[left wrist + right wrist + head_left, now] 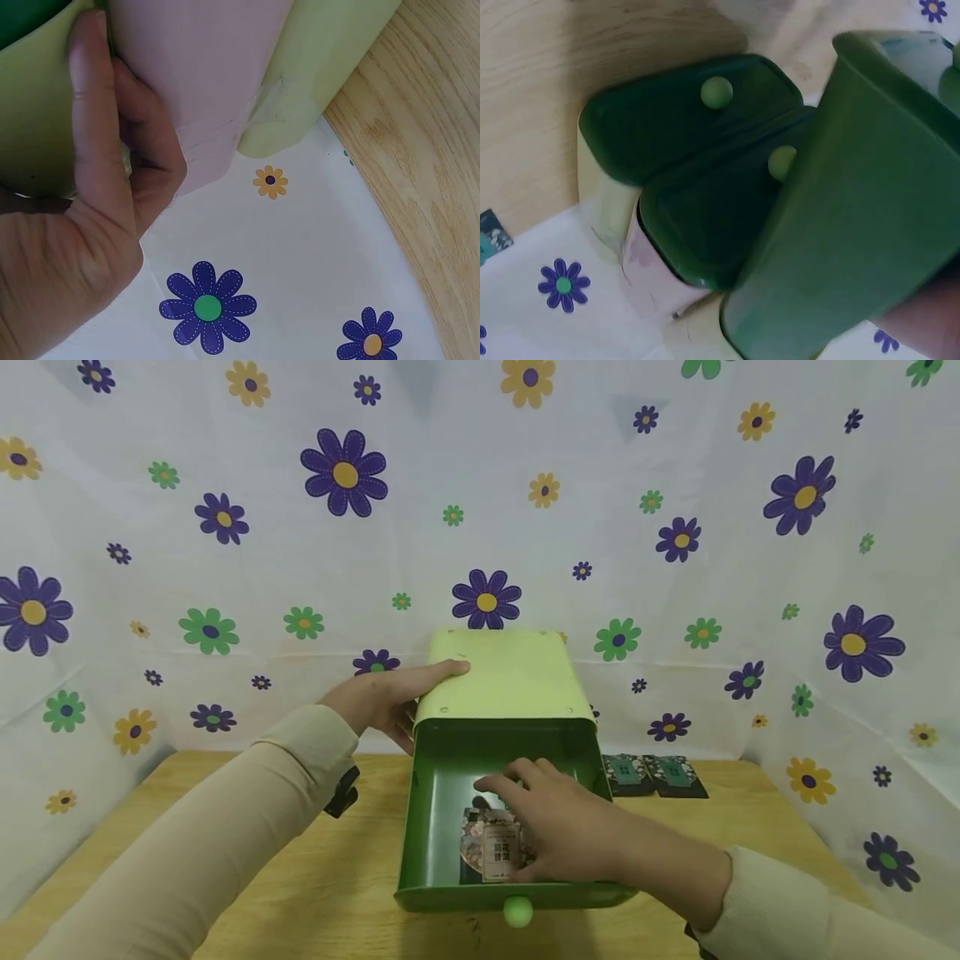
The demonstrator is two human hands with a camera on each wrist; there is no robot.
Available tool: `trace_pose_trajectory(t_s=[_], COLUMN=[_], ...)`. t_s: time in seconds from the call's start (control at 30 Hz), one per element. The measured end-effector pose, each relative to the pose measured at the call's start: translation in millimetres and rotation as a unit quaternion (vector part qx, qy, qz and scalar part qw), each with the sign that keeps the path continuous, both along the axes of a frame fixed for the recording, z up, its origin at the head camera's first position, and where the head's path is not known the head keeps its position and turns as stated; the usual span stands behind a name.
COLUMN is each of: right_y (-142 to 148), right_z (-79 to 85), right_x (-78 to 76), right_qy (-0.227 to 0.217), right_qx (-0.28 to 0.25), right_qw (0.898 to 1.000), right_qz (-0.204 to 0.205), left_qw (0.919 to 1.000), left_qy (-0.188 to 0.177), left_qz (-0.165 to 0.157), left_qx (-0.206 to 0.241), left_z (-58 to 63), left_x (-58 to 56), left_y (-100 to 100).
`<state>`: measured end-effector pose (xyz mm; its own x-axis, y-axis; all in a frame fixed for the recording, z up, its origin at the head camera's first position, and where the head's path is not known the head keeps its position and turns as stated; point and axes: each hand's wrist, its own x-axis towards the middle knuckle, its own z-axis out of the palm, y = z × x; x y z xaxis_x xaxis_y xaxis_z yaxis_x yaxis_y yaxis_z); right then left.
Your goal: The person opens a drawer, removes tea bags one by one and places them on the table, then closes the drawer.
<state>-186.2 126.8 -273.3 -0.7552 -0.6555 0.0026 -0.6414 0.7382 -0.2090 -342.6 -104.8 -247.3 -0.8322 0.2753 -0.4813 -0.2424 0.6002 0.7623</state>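
Observation:
A light-green drawer cabinet (517, 681) stands on the table with its top green drawer (422, 839) pulled out. My left hand (386, 695) holds the cabinet's left edge, thumb on the top and fingers against the side. Inside the drawer, a tea packet (501, 850) with a flower picture and printed label faces up near the front. Over it hovers my right hand (573, 831), fingers spread and bent, the thumb by the packet's right side. Whether that thumb touches it is hard to tell. A round pale-green knob (518, 911) sits on the drawer front.
Two dark packets with teal labels (628, 774) (677, 775) lie on the wooden table (322, 868) right of the cabinet. Below the open drawer, the right wrist view shows two closed green drawers (660, 142) (697, 217) with knobs. A flower-print cloth (420, 552) hangs behind.

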Motion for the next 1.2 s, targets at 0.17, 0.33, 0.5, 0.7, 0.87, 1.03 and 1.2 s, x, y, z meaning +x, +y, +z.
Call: trace_pose_trajectory(t_s=[0.17, 0.33, 0.5, 0.7, 0.87, 1.03, 1.2], right_y=[-6.0, -2.6, 6.1, 13.5, 15.8, 19.3, 23.1], right_z=[-3.9, 2.8, 7.6, 7.2, 8.0, 9.8, 13.2], right_x=[-2.4, -6.0, -9.8, -12.2, -12.5, -12.7, -12.5], right_qy=[-0.011, -0.087, -0.129, -0.122, -0.123, -0.123, -0.117], right_qx=[0.003, -0.049, -0.081, -0.111, -0.129, -0.137, -0.151], right_qw=[0.999, 0.993, 0.986, 0.983, 0.981, 0.980, 0.980], right_qz=[0.032, 0.059, 0.068, 0.084, 0.080, 0.075, 0.057], left_qw=[1.0000, 0.9999, 0.9999, 1.0000, 1.0000, 0.9999, 0.9999], left_qy=[-0.006, -0.011, -0.009, -0.002, -0.005, -0.005, -0.007], left_qz=[-0.005, 0.001, 0.009, 0.006, 0.008, 0.009, 0.008], left_qx=[0.004, 0.005, 0.002, -0.002, 0.001, 0.002, 0.004], left_z=[-1.8, -0.8, -0.9, 0.1, 0.7, 0.8, -0.1], left_x=[-1.1, -2.3, -1.7, -1.7, -1.3, -1.0, -1.3], left_y=[-1.4, 0.0, -0.6, 0.1, -0.2, -0.2, 0.0])
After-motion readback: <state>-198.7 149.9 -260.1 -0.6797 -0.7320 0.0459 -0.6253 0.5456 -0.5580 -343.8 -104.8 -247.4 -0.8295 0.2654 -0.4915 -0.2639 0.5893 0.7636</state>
